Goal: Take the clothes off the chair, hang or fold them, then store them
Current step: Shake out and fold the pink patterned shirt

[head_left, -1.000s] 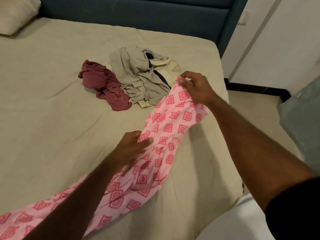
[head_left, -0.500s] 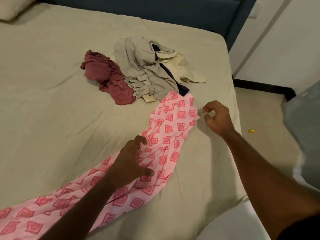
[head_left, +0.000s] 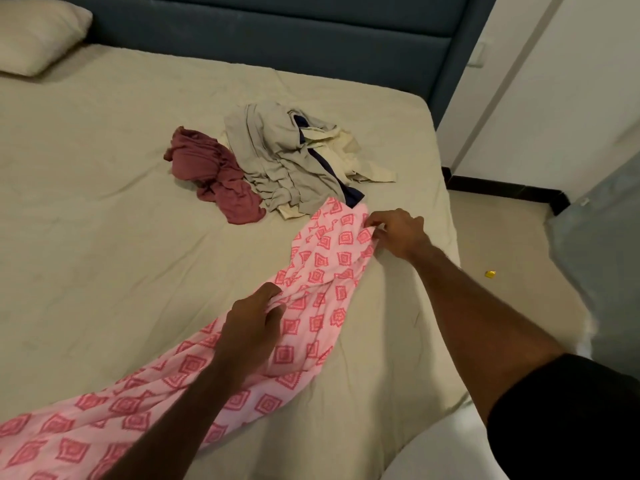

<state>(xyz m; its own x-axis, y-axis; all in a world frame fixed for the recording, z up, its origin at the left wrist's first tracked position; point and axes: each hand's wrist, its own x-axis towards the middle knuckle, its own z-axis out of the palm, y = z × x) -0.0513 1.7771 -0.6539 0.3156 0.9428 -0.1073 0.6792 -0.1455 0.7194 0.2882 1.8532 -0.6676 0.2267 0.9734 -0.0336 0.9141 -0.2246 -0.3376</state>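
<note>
The pink cloth (head_left: 311,299) lay stretched along the bed (head_left: 104,237), one end near the far right corner and the rest trailing off the lower left of the view; this spread suggested it was being laid flat for folding. The right hand (head_left: 394,233) pinched the cloth's far edge between curled fingers and thumb, probably to pull that end square. The left hand (head_left: 251,327) gripped a bunch of cloth mid-length, fingers curled round the gathered fabric, apparently to hold tension against the right. Beyond the cloth's far end waited the unfolded items: a maroon garment (head_left: 214,174) and, just beside it, a heap of grey and cream clothes (head_left: 287,157), touching the cloth's tip. A pillow (head_left: 34,39) sat at the headboard (head_left: 277,32).
</note>
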